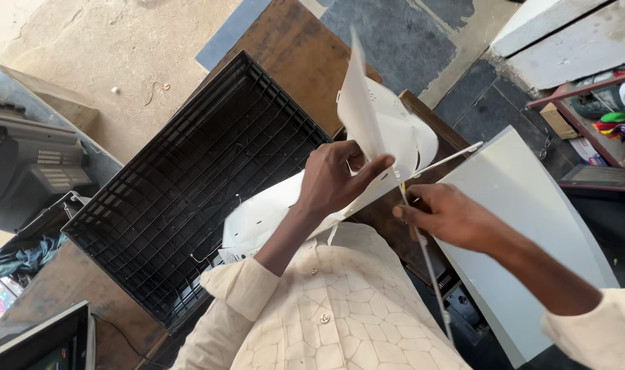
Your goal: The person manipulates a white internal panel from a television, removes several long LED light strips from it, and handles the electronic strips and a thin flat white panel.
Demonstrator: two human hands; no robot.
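Note:
My left hand [333, 181] grips a thin white sheet [371, 120] that curls upward and bends over the wooden table [292, 55]; small holes dot the sheet. My right hand [449, 216] pinches a thin pale strip [432, 274] that runs from the sheet's edge down toward my cream patterned shirt. To the left of my left hand lies a large black plastic back cover [189, 178], ribbed inside up. A flat white panel [532, 205] lies under and to the right of my right forearm.
A grey boxy television [31, 164] stands at the far left, with a crumpled cloth [21, 257] below it. A monitor corner [45, 342] shows at the bottom left. A reddish shelf [586, 109] with colourful items is at the upper right. Bare concrete floor [120, 48] lies beyond the table.

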